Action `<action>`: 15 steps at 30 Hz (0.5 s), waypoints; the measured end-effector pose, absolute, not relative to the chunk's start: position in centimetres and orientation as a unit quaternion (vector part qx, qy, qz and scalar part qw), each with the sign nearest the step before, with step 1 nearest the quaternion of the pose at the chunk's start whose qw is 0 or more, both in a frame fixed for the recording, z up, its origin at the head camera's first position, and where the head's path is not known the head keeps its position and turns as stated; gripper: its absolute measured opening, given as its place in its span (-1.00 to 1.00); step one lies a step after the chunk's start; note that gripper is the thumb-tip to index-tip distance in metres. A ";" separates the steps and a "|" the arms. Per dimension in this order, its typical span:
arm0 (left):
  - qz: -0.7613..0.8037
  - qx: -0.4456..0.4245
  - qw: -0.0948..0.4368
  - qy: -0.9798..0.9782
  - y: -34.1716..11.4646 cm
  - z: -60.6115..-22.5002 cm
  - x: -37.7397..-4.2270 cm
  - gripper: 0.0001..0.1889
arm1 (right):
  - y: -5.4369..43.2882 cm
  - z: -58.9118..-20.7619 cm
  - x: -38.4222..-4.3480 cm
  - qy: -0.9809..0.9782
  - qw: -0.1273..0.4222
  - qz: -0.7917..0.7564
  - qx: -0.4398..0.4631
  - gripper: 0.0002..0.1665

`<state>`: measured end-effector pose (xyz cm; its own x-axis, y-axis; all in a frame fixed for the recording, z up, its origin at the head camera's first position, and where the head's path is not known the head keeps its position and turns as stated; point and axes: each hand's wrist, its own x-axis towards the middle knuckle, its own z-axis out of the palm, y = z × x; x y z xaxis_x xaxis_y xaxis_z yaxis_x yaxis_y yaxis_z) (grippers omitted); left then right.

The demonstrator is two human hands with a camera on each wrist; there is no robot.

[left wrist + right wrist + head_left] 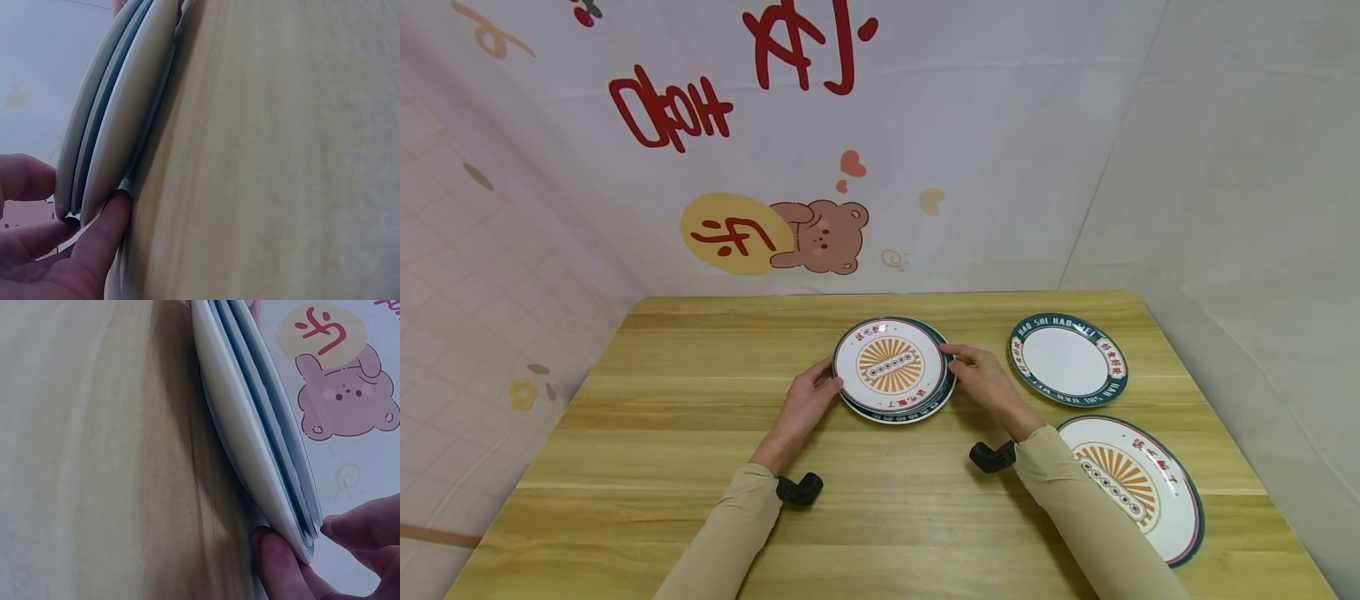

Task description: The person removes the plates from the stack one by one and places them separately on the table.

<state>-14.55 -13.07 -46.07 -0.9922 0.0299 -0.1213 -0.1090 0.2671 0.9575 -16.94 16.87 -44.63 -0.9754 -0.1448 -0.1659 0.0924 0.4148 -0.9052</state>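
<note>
Spreads out below as a yellowish wood-grain tabletop [677,408] with streaked planks and rounded far corners, ending close to a white backdrop wall [1000,108] printed with bold red characters [847,42], coral hearts [852,163] and a brown cartoon bear [838,240] hugging a yellow disc [737,208]. Turns at the left into a pale side wall [475,242] with a faint grid, a small yellow flower [522,394] and green leaves [538,368], and at the right into a plain whitish side wall [1262,167], lightly creased like hung fabric. Lies under soft, even light, with a faint sheen on the wood.
</note>
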 end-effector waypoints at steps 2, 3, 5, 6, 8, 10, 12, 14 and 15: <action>0.640 -0.028 0.078 0.764 -13.2 -46.0 -14.6 -0.42 | 16.9 -44.7 -17.0 0.832 0.112 -0.543 -0.017 -0.50; 0.656 -0.030 0.089 0.749 -13.3 -46.0 -14.6 -0.42 | 16.9 -44.8 -17.0 0.832 0.113 -0.543 -0.016 -0.50; 0.690 -0.037 0.112 0.715 -13.4 -45.8 -14.5 -0.43 | 17.0 -44.8 -17.0 0.831 0.116 -0.545 -0.015 -0.50; 0.703 -0.040 0.120 0.699 -13.5 -45.7 -14.5 -0.43 | 17.1 -44.7 -17.1 0.831 0.118 -0.544 -0.016 -0.50; 0.713 -0.044 0.128 0.688 -13.8 -45.6 -14.4 -0.42 | 17.2 -44.7 -17.1 0.830 0.123 -0.543 -0.013 -0.50; 0.717 -0.051 0.131 0.683 -13.9 -45.5 -14.4 -0.42 | 17.3 -44.7 -17.1 0.832 0.128 -0.540 -0.013 -0.50; 0.719 -0.058 0.129 0.680 -14.0 -45.4 -14.4 -0.42 | 17.5 -44.7 -17.1 0.835 0.130 -0.535 -0.014 -0.48; 0.719 -0.065 0.128 0.680 -14.0 -45.4 -14.5 -0.42 | 17.5 -44.7 -17.1 0.837 0.132 -0.530 -0.014 -0.46; 0.720 -0.067 0.126 0.679 -14.0 -45.4 -14.5 -0.43 | 17.5 -44.7 -17.1 0.840 0.131 -0.527 -0.016 -0.44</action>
